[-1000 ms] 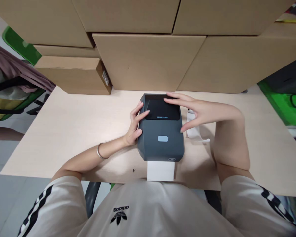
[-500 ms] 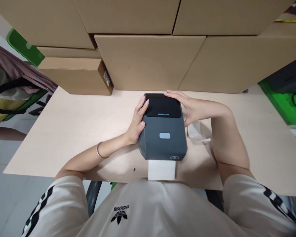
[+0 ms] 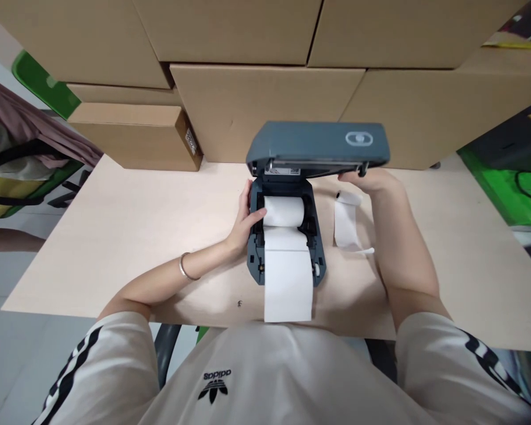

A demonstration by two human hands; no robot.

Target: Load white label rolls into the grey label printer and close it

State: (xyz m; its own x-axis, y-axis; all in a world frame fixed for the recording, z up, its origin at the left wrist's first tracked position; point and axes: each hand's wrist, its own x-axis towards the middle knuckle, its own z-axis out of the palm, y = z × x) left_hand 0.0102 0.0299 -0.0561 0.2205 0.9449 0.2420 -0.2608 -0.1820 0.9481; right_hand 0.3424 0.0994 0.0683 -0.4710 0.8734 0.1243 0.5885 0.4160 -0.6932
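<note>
A dark grey label printer (image 3: 254, 262) stands on the light wooden table (image 3: 115, 236) with its lid (image 3: 318, 144) swung up and open. Inside lies a white paper roll (image 3: 284, 211), and its paper strip (image 3: 288, 283) runs forward over the table's near edge. My left hand (image 3: 243, 221) presses against the printer's left side, thumb at the roll. My right hand (image 3: 368, 180) holds up the lid's right underside. A loose strip of white paper (image 3: 346, 224) lies just right of the printer.
Large cardboard boxes (image 3: 265, 109) are stacked along the back of the table, a smaller box (image 3: 133, 133) at the back left. A green chair with cloth and a bag (image 3: 22, 147) stands at the left. Green and black items (image 3: 513, 177) sit at the right.
The printer's lid was closed with both hands at its sides; now it is swung up and open, lifted by my right hand, showing the paper roll. My left hand stays at the left side.
</note>
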